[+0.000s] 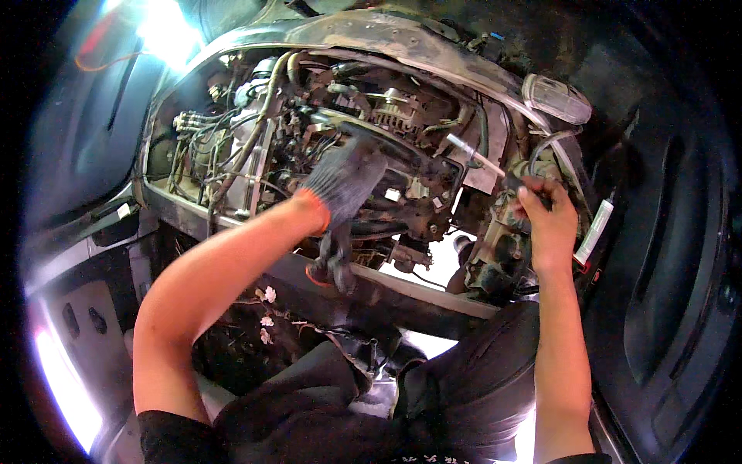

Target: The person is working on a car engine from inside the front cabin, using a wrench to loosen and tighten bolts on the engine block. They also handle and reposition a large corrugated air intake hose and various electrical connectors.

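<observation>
My left hand (346,172), in a dark grey knit glove with an orange cuff, reaches onto the dark engine parts (406,162) near a long bar; its fingertips are blurred. Another dark glove (336,263) hangs limp below that wrist. My bare right hand (549,220) grips the dark end of a thin tool (487,164) with a pale, shiny shaft, angled up toward the middle of the engine bay. A white tube (597,228) lies just right of my right hand.
A metal frame (371,31) rings the engine bay, with hoses and wire bundles (216,135) at left. A bright lamp (166,31) shines at upper left. Dark panels (665,255) flank the bay. My legs (456,371) are below the near rail (417,290).
</observation>
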Demonstrator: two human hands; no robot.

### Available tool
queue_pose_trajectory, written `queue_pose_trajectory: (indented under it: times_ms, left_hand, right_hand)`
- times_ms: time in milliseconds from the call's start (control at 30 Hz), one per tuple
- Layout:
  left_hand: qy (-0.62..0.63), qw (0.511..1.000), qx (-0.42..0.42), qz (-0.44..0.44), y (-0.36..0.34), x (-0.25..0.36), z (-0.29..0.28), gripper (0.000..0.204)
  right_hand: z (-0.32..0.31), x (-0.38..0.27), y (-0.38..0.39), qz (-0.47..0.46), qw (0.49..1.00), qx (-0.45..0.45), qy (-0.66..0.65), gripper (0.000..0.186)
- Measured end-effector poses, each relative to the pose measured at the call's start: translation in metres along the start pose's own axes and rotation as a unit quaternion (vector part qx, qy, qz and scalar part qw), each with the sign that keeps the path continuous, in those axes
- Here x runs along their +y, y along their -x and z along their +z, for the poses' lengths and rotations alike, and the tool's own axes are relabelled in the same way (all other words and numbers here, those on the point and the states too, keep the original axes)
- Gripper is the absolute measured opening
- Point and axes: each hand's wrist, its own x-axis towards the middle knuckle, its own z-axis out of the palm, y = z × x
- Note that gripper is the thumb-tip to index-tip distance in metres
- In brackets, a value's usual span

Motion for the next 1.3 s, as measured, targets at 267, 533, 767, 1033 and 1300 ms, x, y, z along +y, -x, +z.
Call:
queue_pose_trajectory:
  times_ms: [267,533,767,1033,1300]
  left_hand:
    - [-0.315,0.931,0.155,0.102,-0.119,-0.021,0.026,0.034]
    - [-0.34,0.928,0.127,0.084,-0.113,-0.018,0.029,0.03]
    - [-0.319,0.937,0.114,0.085,-0.115,-0.018,0.024,0.034]
    - [-0.309,0.945,0.09,0.063,-0.12,-0.01,0.021,0.034]
    - [-0.305,0.943,0.104,0.079,-0.118,-0.015,0.02,0.035]
  right_hand:
    - [0.035,0.051,-0.065,-0.059,0.977,0.019,0.203,0.024]
    - [0.07,0.058,-0.062,-0.015,0.974,-0.024,0.224,0.023]
    - [0.081,0.078,-0.036,0.011,0.986,0.054,0.158,0.021]
    - [0.081,0.055,-0.047,-0.133,0.962,-0.039,0.236,0.016]
    - [0.078,0.032,-0.068,0.13,0.974,-0.044,0.182,0.034]
